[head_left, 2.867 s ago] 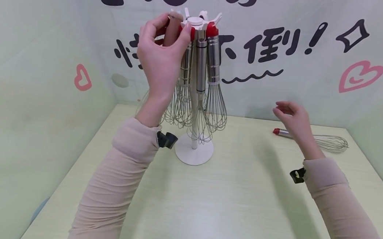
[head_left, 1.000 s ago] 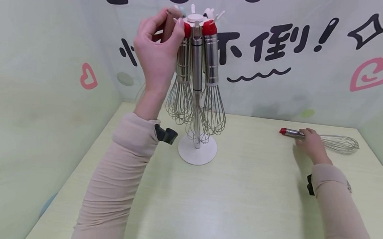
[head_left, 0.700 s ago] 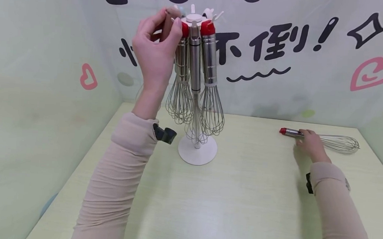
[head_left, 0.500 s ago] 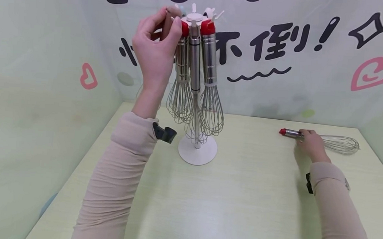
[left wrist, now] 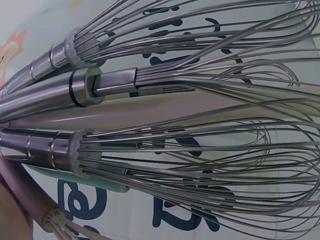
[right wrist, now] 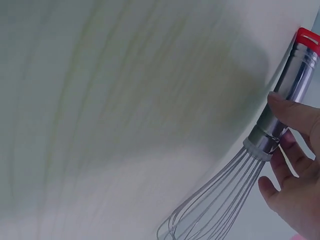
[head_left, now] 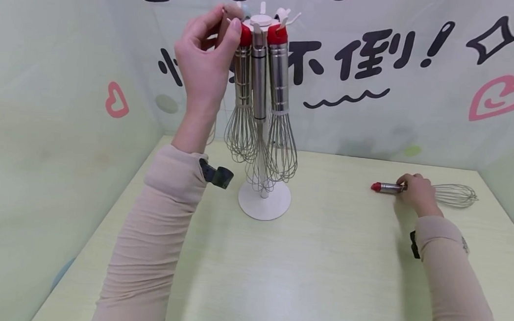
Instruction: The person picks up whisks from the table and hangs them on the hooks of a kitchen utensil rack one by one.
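Rack stand (head_left: 263,205): on the worktop (head_left: 302,281), toward its back left. Hanging whisks (head_left: 265,131): suspended round the stand's post, clear of the worktop. Left hand (head_left: 205,64): at the rack's top, left of the whisks. Loose whisk (head_left: 432,192): lying on the worktop, far right, well apart from the stand. Right hand (head_left: 416,192): apparently around its handle.

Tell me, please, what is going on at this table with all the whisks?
A person's left hand is up at the top of a white stand hung with several whisks, fingers on one handle there. Their right hand grips the handle of a red-capped whisk lying on the pale green table, to the stand's right.
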Available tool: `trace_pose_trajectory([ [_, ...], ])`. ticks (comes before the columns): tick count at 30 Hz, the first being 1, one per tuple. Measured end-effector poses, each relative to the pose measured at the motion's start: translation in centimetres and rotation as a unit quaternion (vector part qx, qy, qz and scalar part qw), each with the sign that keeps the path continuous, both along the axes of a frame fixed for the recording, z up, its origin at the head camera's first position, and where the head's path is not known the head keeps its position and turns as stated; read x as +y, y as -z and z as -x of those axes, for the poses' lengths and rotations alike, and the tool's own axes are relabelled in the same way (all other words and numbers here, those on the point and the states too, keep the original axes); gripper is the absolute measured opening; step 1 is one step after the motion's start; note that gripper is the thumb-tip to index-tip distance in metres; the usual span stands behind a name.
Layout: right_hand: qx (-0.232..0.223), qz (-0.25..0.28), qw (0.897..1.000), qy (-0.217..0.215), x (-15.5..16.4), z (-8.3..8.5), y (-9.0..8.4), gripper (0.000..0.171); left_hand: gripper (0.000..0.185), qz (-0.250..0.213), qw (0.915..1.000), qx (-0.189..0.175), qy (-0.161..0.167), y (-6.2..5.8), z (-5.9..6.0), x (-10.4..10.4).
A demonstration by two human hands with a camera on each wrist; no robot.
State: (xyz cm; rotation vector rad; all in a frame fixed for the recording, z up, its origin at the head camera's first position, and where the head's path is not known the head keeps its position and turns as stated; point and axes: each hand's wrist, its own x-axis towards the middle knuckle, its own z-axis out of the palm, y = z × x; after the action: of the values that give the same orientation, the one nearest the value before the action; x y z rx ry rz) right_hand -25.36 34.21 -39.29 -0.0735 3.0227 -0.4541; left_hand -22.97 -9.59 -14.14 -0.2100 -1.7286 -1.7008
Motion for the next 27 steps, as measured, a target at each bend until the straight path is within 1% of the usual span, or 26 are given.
trace_pose_trajectory([
  [4,-0.013,0.004,1.000,-0.008,0.18,0.02,-0.03,0.029,0.040,-0.007,0.9998,0.003,0.020,0.00,0.30,-0.17],
  [10,-0.017,0.002,0.999,-0.030,0.42,-0.26,0.01,0.031,0.039,-0.017,0.9968,-0.005,0.078,0.07,0.54,-0.29],
  [16,-0.009,0.009,0.999,-0.043,0.14,-0.55,-0.04,0.029,0.038,-0.046,0.9907,-0.010,0.128,0.25,0.59,-0.27],
  [21,0.000,0.012,0.999,-0.049,0.32,-0.72,-0.01,0.029,0.040,-0.045,0.9880,-0.009,0.147,0.18,0.55,-0.33],
  [25,0.006,0.025,0.997,-0.069,0.54,-0.71,0.15,0.029,0.039,-0.043,0.9876,-0.014,0.150,0.11,0.48,-0.19],
  [27,0.009,0.032,0.996,-0.085,0.50,-0.70,0.21,0.029,0.039,-0.037,0.9886,-0.018,0.145,0.14,0.45,-0.14],
])
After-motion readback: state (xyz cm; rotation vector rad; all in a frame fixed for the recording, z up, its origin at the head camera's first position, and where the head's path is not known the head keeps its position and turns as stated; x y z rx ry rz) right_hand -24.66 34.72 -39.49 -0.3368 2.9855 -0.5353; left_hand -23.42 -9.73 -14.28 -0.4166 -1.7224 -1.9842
